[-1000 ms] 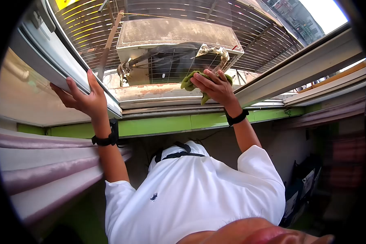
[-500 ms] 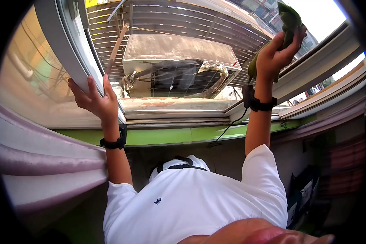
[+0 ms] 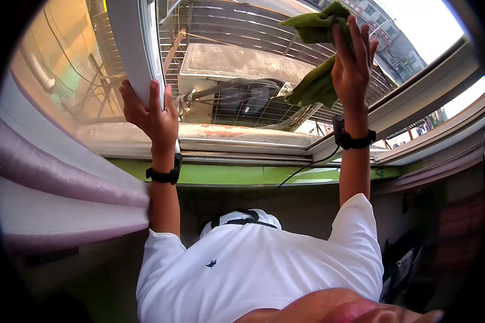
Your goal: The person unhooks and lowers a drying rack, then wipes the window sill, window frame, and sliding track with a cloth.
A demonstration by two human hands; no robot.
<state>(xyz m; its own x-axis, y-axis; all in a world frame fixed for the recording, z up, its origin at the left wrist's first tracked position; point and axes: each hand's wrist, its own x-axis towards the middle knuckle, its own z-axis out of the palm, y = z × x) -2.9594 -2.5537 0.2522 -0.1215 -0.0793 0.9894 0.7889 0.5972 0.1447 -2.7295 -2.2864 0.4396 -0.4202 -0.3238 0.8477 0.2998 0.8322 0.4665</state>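
A green cloth (image 3: 315, 86) is held by my right hand (image 3: 353, 70), which is raised at the upper right of the window. My fingers point upward with the cloth behind them, and its loose ends spread to the left. Whether the cloth touches glass I cannot tell. My left hand (image 3: 153, 116) grips the white upright frame of a window sash (image 3: 134, 48) at the left, its fingers stretched up along the frame. Each wrist wears a black band, and a thin cable hangs from the right one.
Outside stands a weathered metal box unit (image 3: 242, 62) with a wire grille, before a slatted railing (image 3: 237, 29). A green-edged sill (image 3: 226, 175) runs below the window track. Striped curtains (image 3: 75, 177) hang at the left, and another curtain (image 3: 436, 164) at the right.
My right hand has turned and its fingers have straightened, with the cloth swung out to the left. The left hand still holds the sash; the view has shifted somewhat.
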